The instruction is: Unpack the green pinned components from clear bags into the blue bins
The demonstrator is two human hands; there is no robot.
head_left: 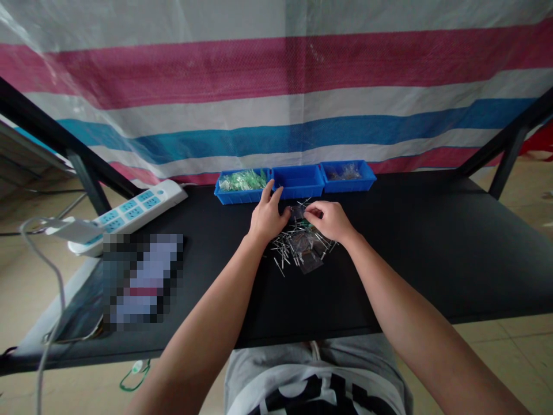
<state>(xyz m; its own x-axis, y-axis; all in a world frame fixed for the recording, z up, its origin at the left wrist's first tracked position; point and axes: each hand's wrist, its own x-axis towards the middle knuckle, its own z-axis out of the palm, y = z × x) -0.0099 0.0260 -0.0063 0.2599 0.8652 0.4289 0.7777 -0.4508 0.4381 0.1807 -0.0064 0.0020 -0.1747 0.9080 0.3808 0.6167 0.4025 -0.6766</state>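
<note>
My left hand has its fingers spread toward the blue bins, with the thumb beside a small clear plastic piece. Across from it, my right hand is closed in a pinch at that piece's right edge; what sits between its fingertips is too small to make out. Below both hands lies a loose pile of thin silvery sticks, mixed with clear plastic packets. Part of the pile is hidden under my right hand.
Three blue bins stand in a row at the back: the left bin holds green-tinted packets, the middle bin is nearest my left fingertips, the right bin holds small clear pieces. A power strip and a blurred-out object lie left.
</note>
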